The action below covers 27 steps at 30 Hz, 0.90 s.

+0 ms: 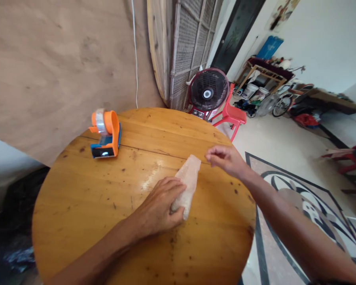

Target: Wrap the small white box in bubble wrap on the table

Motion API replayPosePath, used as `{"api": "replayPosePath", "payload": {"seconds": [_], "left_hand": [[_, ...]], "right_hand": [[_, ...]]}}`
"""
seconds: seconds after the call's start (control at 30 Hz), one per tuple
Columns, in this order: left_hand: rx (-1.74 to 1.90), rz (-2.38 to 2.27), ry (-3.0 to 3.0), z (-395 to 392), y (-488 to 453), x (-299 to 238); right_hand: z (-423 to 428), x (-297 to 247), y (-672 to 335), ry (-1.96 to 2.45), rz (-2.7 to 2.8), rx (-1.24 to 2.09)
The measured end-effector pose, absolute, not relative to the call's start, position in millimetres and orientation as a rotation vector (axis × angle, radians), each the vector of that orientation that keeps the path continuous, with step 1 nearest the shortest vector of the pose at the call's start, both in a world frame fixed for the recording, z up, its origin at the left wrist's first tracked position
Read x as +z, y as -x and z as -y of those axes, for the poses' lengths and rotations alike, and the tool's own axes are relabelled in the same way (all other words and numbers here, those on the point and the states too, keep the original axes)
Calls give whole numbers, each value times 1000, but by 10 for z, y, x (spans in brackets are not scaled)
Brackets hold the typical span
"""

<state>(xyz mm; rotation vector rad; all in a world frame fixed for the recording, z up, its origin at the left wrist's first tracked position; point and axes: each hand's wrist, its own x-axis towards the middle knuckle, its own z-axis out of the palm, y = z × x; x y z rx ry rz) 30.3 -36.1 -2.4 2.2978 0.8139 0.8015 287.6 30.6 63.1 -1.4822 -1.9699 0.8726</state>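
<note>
A pale, whitish wrapped bundle (pixel 191 176), narrower at its far end, lies aslant on the round wooden table (pixel 106 221). My left hand (pixel 167 202) rests over its near left part, fingers on top and thumb along the near end, holding it against the wood. What is inside the wrapping does not show. Just right of the bundle's far tip, my right hand (pixel 225 159) is raised a little over the table and apart from the bundle. Its fingers are curled together in a pinch; anything between them is too small to make out.
An orange and blue tape dispenser (pixel 106 134) with a roll of clear tape stands at the table's far left. Beyond the far edge are a round fan (pixel 209 90) and a red plastic chair (pixel 233 114). A wooden panel (pixel 62 71) rises behind the left side.
</note>
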Motion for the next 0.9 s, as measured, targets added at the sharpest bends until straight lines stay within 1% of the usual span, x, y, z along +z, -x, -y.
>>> {"api": "replayPosePath", "payload": {"seconds": [0.07,0.13,0.3,0.43,0.7,0.9], "left_hand": [[789,-816,-2299,353,-304,-25],[769,-818,-2300,344,-305,-23],[724,-802,-2308,327,-301,-13],[701,-811,-2299,336,-296,16],[698,-854,-2348,361,-274,37],[604,-745,-2377,308,-273,22]], "right_hand": [[32,570,-2752,1466,2115,585],[230,459,-2654,1416,2205,438],[264,172,-2514,1538,2425,185],[231,81,-2451,1599,2487,53],[216,-49,-2427,1591,2454,72],[171,8,-2579,1536,2224,344]]}}
